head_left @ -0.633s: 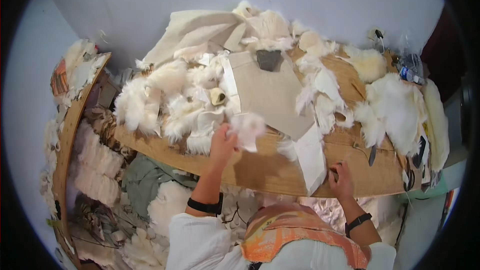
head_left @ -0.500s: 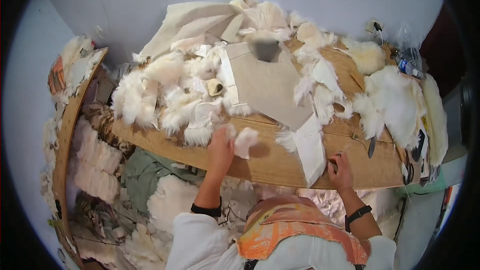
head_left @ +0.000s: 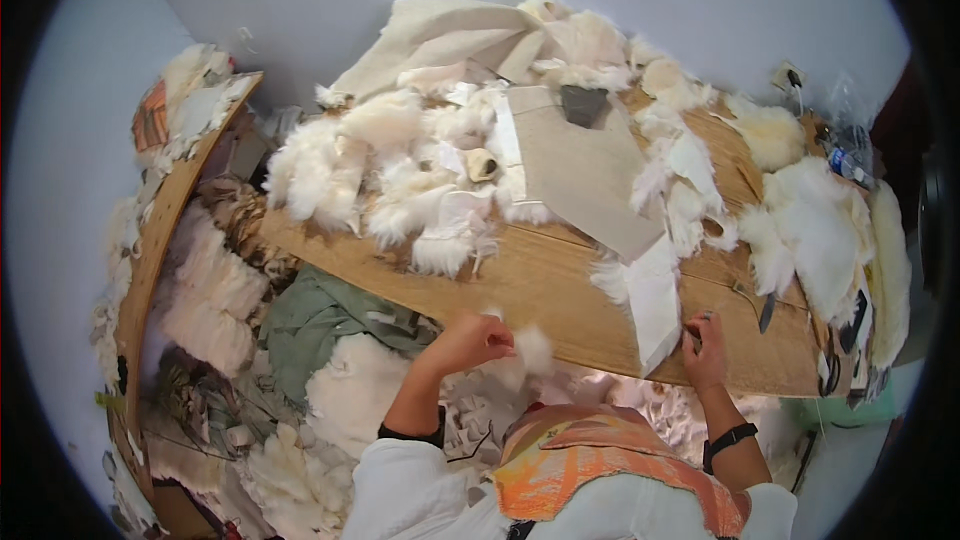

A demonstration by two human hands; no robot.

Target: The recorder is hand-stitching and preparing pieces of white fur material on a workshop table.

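My left hand has its fingers curled over the front edge of the table. At its fingertips is a small piece of white fur, smeared by motion. My right hand rests closed at the table's front edge; a small dark thing shows by its fingers, too small to name. Just left of it lies a pointed white strip of hide, fur along its left side. Farther back is a flat beige sheet with a dark grey patch on its far end.
White fur pieces are heaped on the wooden table's left and back. More fur lies at right, near a dark-bladed knife and a bottle. Below left are a green cloth and fur scraps. A wooden board stands at far left.
My left hand has moved toward me and a little right, from the tabletop to its front edge, the small fur piece moving along. My right hand stays in place while the view shifts.
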